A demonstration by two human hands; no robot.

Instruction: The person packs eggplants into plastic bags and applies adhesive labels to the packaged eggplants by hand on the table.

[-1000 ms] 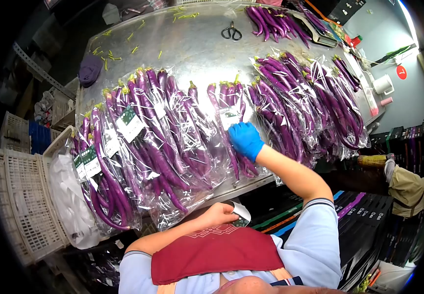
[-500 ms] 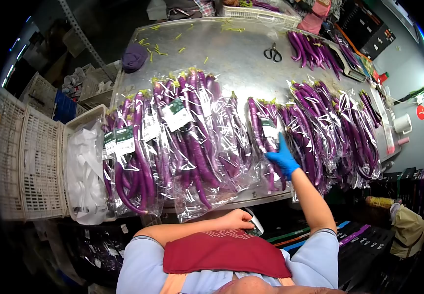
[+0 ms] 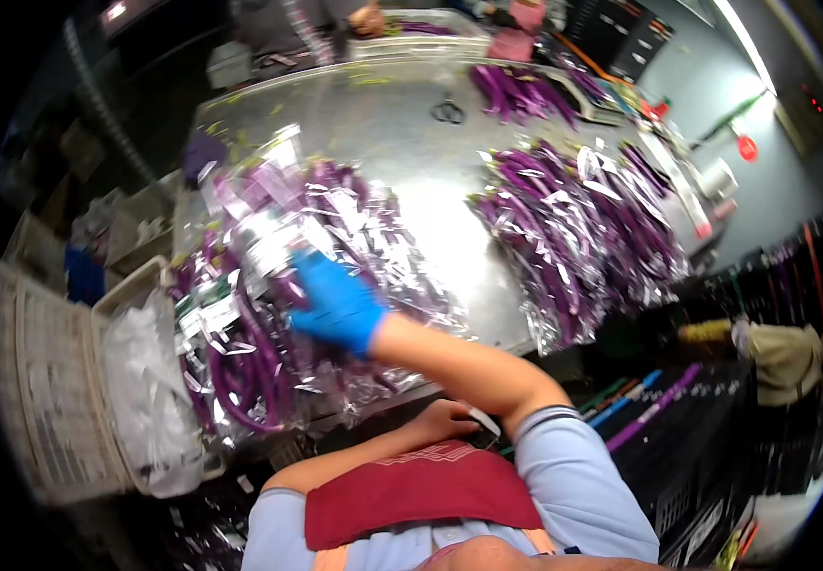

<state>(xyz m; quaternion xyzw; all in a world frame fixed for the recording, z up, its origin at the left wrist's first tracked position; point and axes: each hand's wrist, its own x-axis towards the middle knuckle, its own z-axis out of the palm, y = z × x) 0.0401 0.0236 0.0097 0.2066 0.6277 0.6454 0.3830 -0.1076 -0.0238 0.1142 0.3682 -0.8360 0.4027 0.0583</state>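
Right hand (image 3: 340, 305) blurred, label (image 3: 216, 314) illegible

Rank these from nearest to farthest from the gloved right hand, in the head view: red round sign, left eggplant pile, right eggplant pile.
1. Left eggplant pile: at the right hand.
2. Right eggplant pile: rightward, across a gap.
3. Red round sign: far right.

From here I see the blue-gloved right hand (image 3: 340, 303) at bagged eggplants (image 3: 373, 233) on the tabletop (image 3: 442, 181), its hold blurred. The left hand (image 3: 438, 423) pinches a white slip (image 3: 484, 421). I spot scissors (image 3: 447, 108) farther back.
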